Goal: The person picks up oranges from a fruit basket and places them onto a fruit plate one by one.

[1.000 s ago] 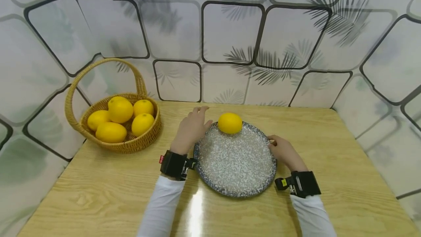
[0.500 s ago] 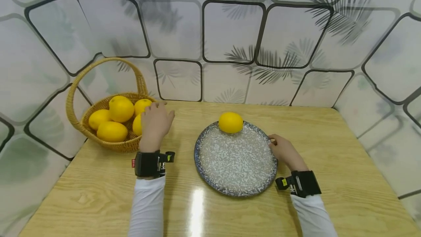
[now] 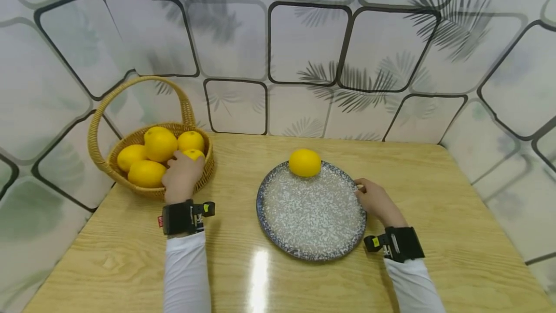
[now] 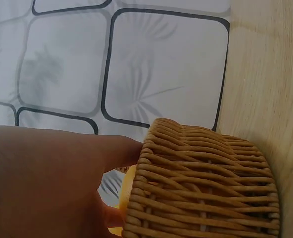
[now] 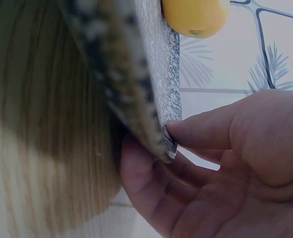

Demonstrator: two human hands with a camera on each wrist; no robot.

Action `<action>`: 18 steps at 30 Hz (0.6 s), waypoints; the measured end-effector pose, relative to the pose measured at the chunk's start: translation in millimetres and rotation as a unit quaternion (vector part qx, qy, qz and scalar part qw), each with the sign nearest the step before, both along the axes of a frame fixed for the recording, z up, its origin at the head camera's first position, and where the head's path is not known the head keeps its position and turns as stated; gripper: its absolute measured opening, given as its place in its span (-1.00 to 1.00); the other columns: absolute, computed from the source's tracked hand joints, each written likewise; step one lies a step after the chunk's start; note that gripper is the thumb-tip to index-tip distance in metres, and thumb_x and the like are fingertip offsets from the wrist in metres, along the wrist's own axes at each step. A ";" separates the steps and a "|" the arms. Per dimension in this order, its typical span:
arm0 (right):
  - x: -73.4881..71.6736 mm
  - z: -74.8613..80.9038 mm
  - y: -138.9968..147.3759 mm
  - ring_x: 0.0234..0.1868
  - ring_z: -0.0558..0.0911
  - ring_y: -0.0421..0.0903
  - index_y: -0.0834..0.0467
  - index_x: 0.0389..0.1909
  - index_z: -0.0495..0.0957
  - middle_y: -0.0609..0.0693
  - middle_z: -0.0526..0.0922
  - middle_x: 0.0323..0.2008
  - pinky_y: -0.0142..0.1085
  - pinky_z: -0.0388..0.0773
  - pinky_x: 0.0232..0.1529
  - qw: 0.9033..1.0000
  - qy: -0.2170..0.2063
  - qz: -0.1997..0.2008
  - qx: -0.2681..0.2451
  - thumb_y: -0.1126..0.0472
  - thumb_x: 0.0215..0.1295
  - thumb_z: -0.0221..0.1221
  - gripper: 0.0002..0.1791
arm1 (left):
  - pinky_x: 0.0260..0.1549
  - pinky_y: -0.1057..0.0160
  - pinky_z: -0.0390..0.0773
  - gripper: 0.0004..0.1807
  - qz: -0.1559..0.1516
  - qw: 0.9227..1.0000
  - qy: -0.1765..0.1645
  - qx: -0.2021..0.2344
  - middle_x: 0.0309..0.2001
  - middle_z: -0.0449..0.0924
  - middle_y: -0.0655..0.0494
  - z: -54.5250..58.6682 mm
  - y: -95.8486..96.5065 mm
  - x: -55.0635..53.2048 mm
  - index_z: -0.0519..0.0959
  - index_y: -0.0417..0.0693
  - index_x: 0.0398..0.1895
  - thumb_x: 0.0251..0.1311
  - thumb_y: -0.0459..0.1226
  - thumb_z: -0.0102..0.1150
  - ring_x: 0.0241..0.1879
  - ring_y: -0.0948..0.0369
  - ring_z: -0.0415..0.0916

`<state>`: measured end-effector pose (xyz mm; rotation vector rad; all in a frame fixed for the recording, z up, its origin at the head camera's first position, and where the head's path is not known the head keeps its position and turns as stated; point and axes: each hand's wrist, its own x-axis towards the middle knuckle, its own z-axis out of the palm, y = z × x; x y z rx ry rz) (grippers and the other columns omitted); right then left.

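In the head view my left hand (image 3: pixel 183 174) reaches over the near rim of the wicker basket (image 3: pixel 207 173) and grips a lemon (image 3: pixel 193 153) at its right side. The left wrist view shows thumb and fingers inside the basket wall (image 4: pixel 205 188), which mostly hides that fruit. My right hand (image 3: pixel 377 201) pinches the right rim of the round speckled plate (image 3: pixel 312 216). Seen from the right wrist, the thumb lies on top of the rim and the fingers are curled beneath it. Another lemon (image 3: pixel 305 163) sits at the plate's far edge.
Several more lemons (image 3: pixel 147 174) fill the basket, whose tall handle (image 3: pixel 145 79) arches over its left and back. A patterned wall (image 3: pixel 304 110) stands behind the wooden table (image 3: pixel 243 274).
My left hand has moved left from beside the plate to the basket, down onto a lemon there. My right hand stays on the plate's rim, and the plate has not visibly moved.
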<state>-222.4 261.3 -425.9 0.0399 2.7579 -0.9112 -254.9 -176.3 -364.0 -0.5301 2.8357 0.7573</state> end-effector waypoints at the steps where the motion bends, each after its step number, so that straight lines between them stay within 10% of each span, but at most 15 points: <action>1: 0.2 -0.3 0.1 0.02 0.53 0.28 0.39 0.36 0.24 0.52 0.50 0.10 0.05 0.57 -0.12 1.000 0.001 -0.001 0.001 0.30 0.48 -0.15 -0.51 | 0.20 -0.43 0.25 -0.09 0.002 1.000 -0.006 0.007 0.35 -0.03 -0.69 -1.8 -1.2 -0.9 -0.34 -0.53 0.46 0.42 0.07 -0.39 0.28 -0.44 0.10; 18: -1.4 -1.8 -0.2 -0.04 0.56 0.25 0.38 0.36 0.24 0.50 0.54 0.06 -0.01 0.56 -0.19 1.000 0.019 0.002 0.006 0.30 0.48 -0.16 -0.52 | 0.21 -0.48 0.17 -0.01 0.015 0.999 0.007 0.029 0.40 -0.23 -0.73 -16.3 -7.3 -9.0 -0.46 -0.35 0.51 0.39 0.22 -0.48 0.27 -0.55 0.01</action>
